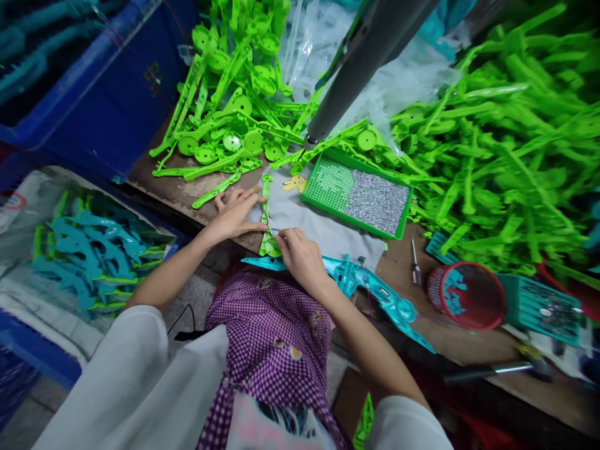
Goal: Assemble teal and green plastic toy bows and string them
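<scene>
A narrow bright-green plastic part [265, 212] lies lengthwise before me on a grey cloth [323, 219]. My left hand [239, 214] is at its left side, with index finger and thumb pressing on its edge and the other fingers spread. Over its near end, my right hand [300, 255] is closed in a pinch on a thin, dark, wire-like strand [270, 230], its tip mostly hidden by the fingers. Beneath my right wrist lies a long turquoise bow-shaped plastic piece [347, 275], partly covered, with a thin red wire [365, 278] on it.
A grey power screwdriver [344, 78] hangs over the bench beside a green tray [307, 197] of small screws. Green parts [234, 125] are heaped behind. To the right are a screwdriver [415, 265], red basket [487, 297] and hammer [487, 373]; blue crates [94, 81] stand left.
</scene>
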{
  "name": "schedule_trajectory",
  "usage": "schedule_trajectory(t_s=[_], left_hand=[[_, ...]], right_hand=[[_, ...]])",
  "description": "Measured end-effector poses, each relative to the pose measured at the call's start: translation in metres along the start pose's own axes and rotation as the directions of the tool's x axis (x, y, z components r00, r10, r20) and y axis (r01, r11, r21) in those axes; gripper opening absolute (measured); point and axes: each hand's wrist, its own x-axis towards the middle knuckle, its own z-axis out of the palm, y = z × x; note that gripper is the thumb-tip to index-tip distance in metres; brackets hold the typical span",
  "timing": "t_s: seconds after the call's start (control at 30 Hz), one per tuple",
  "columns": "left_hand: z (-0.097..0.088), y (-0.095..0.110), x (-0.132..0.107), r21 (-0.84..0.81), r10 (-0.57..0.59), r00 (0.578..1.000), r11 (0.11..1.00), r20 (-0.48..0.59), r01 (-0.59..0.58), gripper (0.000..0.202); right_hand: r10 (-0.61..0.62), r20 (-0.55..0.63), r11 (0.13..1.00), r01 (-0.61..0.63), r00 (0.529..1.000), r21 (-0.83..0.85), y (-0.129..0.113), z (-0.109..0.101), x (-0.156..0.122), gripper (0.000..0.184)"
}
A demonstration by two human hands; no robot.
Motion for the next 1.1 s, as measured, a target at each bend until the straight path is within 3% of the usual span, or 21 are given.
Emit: schedule_trajectory(t_s=[0.17, 0.3, 0.4, 0.5, 0.7, 0.77, 1.1], left_hand=[[0.001, -0.001, 0.001, 0.002, 0.003, 1.000, 1.000, 0.004, -0.003, 0.062], [0.001, -0.001, 0.001, -0.004, -0.003, 1.000, 1.000, 0.005, 0.003, 0.062], [0.001, -0.001, 0.001, -0.009, -0.013, 1.000, 1.000, 0.013, 0.013, 0.063], [0.000, 0.000, 0.001, -0.010, -0.015, 1.000, 1.000, 0.018, 0.015, 0.063], [-0.002, 0.002, 0.000, -0.015, -0.008, 1.000, 1.000, 0.014, 0.009, 0.062], [-0.002, 0.003, 0.000, -0.014, -0.014, 1.000, 1.000, 0.016, 0.014, 0.061], [-0.001, 0.001, 0.001, -0.001, -0.021, 1.000, 1.000, 0.015, 0.021, 0.062]], right_hand=[[-0.052, 0.107, 0.990, 0.065, 0.993, -0.127, 0.000, -0.006, 0.000, 0.030], [-0.113, 0.070, 0.968, 0.125, 0.991, -0.218, 0.002, -0.008, 0.000, 0.029], [-0.056, 0.047, 0.976, 0.064, 0.997, -0.208, 0.001, -0.009, -0.001, 0.030], [-0.016, 0.096, 0.982, 0.034, 0.995, -0.187, 0.001, -0.010, -0.004, 0.032], [-0.256, 0.176, 0.931, 0.292, 0.951, -0.219, 0.007, -0.010, -0.012, 0.039], [-0.286, 0.171, 0.925, 0.319, 0.943, -0.206, 0.008, -0.009, -0.014, 0.041], [-0.143, 0.131, 0.973, 0.163, 0.981, -0.162, 0.007, 0.000, -0.021, 0.038]])
